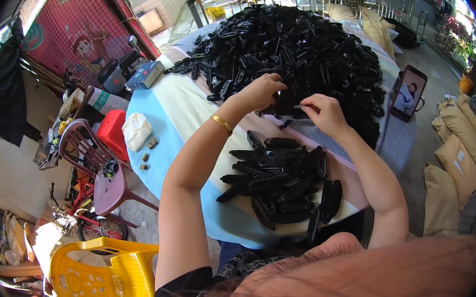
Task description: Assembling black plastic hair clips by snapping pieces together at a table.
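Observation:
A large pile of black oblong plastic pieces point(273, 40) covers the far part of the cloth-covered table point(165, 115). At its near edge, my left hand point(264, 92) has its fingers curled downward over the pieces; whatever they grip is hidden. To its right, my right hand point(327, 115) pinches a small, thin, greyish piece point(298, 106) between thumb and fingertips, pointing toward the left hand. Closer to my body lies a smaller heap of larger black oblong pieces point(279, 179), below both hands and apart from them.
A phone point(409, 93) leans at the table's right edge. On the left side sit a blue box point(145, 76), a white bag point(137, 131) and small brown pieces point(145, 157). Yellow point(92, 280) and purple chairs point(111, 188) stand left; full sacks point(460, 163) lie right.

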`<act>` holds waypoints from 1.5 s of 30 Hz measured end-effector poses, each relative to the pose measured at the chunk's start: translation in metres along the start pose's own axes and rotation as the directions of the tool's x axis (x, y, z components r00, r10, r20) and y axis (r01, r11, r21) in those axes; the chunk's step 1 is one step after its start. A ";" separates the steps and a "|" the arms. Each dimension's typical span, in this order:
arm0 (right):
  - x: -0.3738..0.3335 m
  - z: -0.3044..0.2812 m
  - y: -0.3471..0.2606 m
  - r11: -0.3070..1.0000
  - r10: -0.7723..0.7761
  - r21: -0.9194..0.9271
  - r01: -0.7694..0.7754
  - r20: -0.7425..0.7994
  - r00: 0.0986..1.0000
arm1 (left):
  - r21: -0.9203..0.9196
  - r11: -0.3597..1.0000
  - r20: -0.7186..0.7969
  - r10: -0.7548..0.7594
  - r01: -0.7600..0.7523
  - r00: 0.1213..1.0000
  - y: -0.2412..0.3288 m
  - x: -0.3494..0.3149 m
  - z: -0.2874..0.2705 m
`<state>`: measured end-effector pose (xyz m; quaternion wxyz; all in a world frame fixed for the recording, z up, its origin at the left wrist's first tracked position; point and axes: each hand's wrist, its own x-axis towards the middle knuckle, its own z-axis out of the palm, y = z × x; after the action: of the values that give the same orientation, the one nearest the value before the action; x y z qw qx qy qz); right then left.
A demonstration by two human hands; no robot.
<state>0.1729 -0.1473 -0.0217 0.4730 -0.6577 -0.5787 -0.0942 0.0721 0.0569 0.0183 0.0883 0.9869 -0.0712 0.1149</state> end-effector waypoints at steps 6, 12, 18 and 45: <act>0.001 0.000 -0.010 0.999 -0.022 0.044 0.025 -0.072 0.997 | -0.050 0.998 -0.500 0.002 -0.031 0.866 0.008 -0.015 0.016; 0.004 -0.001 -0.037 0.986 -0.066 0.129 0.106 -0.281 0.958 | -0.998 -0.033 -0.027 -0.413 -0.045 0.911 0.030 -0.040 0.030; 0.003 0.000 -0.049 0.976 -0.138 0.126 0.177 -0.272 0.952 | -0.965 -0.249 0.010 -0.329 -0.077 0.944 0.051 -0.054 0.042; 0.005 -0.005 -0.049 0.678 0.383 0.440 -0.589 0.472 0.794 | -0.938 0.342 -0.111 -0.425 0.046 0.899 0.084 -0.064 0.007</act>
<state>0.1348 -0.1532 0.0100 0.5456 -0.6238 -0.4528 0.3288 -0.0011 -0.0187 0.0095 0.6469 0.7326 0.0392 0.2082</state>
